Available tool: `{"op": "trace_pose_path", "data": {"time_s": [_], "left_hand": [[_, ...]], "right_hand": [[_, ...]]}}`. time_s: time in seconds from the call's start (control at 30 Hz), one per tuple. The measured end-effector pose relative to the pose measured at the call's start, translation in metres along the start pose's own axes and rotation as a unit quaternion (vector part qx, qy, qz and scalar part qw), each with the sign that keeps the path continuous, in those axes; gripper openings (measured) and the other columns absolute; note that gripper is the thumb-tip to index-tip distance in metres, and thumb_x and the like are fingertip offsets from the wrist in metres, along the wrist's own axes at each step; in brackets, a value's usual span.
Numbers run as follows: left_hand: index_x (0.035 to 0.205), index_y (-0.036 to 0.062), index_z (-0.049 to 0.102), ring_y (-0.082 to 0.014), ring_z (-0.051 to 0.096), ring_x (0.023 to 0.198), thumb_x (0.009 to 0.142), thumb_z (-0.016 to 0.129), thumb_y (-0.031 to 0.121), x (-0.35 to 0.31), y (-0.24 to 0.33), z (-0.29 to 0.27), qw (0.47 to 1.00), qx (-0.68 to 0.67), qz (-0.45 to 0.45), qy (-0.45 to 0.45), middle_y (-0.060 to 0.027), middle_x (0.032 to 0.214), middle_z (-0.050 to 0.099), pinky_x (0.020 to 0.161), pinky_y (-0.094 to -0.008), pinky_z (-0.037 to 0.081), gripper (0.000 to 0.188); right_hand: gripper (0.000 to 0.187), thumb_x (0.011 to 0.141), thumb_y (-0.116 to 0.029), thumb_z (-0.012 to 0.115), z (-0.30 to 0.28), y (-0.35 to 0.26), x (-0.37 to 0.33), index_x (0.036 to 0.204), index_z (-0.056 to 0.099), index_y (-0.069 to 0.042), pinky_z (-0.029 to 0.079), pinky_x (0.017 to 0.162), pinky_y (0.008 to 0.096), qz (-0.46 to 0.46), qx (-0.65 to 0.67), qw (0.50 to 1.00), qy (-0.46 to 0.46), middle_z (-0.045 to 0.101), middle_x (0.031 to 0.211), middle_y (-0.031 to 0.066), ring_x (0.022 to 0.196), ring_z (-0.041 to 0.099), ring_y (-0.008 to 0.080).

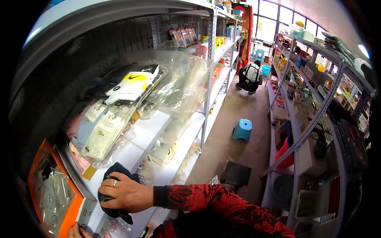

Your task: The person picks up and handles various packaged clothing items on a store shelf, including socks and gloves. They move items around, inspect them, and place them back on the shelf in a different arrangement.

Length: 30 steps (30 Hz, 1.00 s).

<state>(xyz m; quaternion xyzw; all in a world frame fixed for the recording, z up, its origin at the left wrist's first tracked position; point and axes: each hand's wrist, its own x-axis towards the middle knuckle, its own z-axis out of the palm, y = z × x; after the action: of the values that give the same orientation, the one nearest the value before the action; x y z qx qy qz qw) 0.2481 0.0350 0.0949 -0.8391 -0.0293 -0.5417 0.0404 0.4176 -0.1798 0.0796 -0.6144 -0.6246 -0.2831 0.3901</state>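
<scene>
My right hand (126, 193), with a ring on one finger, is closed over a bunched dark cloth (115, 171) and presses it on the white metal shelf (149, 129). At the lower left edge, the fingertips of my left hand (78, 232) curl against the side of an orange-and-white box (75, 199); the rest of that hand is out of the picture. Inside the box lie clear plastic packets (55, 193). Beyond the cloth are bagged folded garments (100, 131) in grey, blue and pink. White-and-yellow packaged socks (133, 84) rest on top of the pile.
Loose plastic bags (180, 81) spread over the shelf near an upright post (208, 79). A blue stool (242, 130) and a dark flat box (237, 173) stand in the aisle. Farther along, a person (251, 77) crouches. Another loaded rack (295, 146) lines the right side.
</scene>
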Motion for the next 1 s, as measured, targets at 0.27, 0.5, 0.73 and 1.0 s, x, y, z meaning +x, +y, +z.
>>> {"op": "trace_pose_path", "data": {"time_s": [0.27,0.5,0.73,1.0], "left_hand": [[0.087,-0.0005,0.065,-0.0318,0.057,0.075,0.083,0.054,0.009,0.006,0.006,-0.001,1.000,0.002,0.018,0.016,-0.0161,0.084,0.062,0.072,-0.0420,0.045,0.015],[0.085,-0.0004,0.065,-0.0309,0.057,0.072,0.082,0.055,0.008,0.010,0.011,0.000,0.999,0.019,0.029,0.035,-0.0147,0.081,0.062,0.069,-0.0414,0.045,0.013],[0.084,0.0001,0.065,-0.0304,0.057,0.070,0.082,0.055,0.008,0.007,0.010,0.003,0.998,0.014,0.028,0.046,-0.0139,0.079,0.062,0.067,-0.0411,0.045,0.012],[0.085,0.0001,0.065,-0.0304,0.056,0.070,0.083,0.055,0.013,0.008,0.011,0.002,0.998,0.031,0.030,0.043,-0.0143,0.079,0.062,0.066,-0.0405,0.045,0.017]], "right_hand": [[0.031,0.068,-0.013,0.059,0.001,0.001,0.000,0.099,0.057,-0.013,0.032,0.092,0.0455,-0.017,-0.030,0.999,0.003,0.049,0.108,0.0118,0.107,0.047,0.0276],[0.029,0.070,-0.014,0.058,0.004,0.003,-0.004,0.099,0.057,-0.014,0.033,0.092,0.0461,-0.032,-0.047,0.998,0.027,0.050,0.106,0.0109,0.107,0.047,0.0269],[0.030,0.067,-0.015,0.059,0.010,0.006,-0.009,0.096,0.056,-0.013,0.030,0.093,0.0475,-0.055,-0.064,0.994,0.065,0.048,0.105,0.0103,0.104,0.047,0.0269],[0.026,0.072,-0.016,0.054,0.009,0.004,-0.013,0.098,0.056,-0.016,0.033,0.092,0.0470,-0.046,-0.084,0.994,0.052,0.050,0.106,0.0100,0.107,0.048,0.0264]]}}
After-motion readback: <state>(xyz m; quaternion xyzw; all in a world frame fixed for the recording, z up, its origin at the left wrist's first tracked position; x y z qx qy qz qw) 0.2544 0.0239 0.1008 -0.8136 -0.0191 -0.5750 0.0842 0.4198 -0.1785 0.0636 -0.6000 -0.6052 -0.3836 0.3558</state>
